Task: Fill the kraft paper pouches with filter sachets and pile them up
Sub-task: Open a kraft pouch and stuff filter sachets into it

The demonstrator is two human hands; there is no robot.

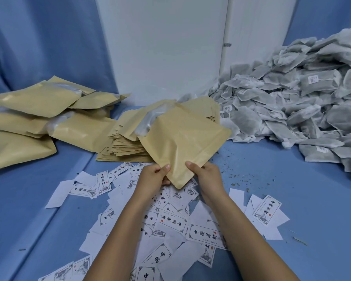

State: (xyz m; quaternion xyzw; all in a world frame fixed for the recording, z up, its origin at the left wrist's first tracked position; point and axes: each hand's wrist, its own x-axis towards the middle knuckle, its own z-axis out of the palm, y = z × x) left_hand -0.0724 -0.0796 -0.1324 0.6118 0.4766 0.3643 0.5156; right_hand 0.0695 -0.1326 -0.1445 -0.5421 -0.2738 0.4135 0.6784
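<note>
— Head view: left hand (153, 175) and right hand (206, 173) pinched shut on the near corner of a kraft paper pouch (180, 138), raised above the scattered printed labels (170, 220).

— Filter sachets (302, 110) heaped well right, filled pouches (39, 110) piled left. Might sag and spill from so narrow a corner hold.

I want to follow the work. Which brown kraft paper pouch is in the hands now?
The tilted brown kraft paper pouch at centre, pinched at its near corner by both hands; the others lie in stacks behind.
</note>
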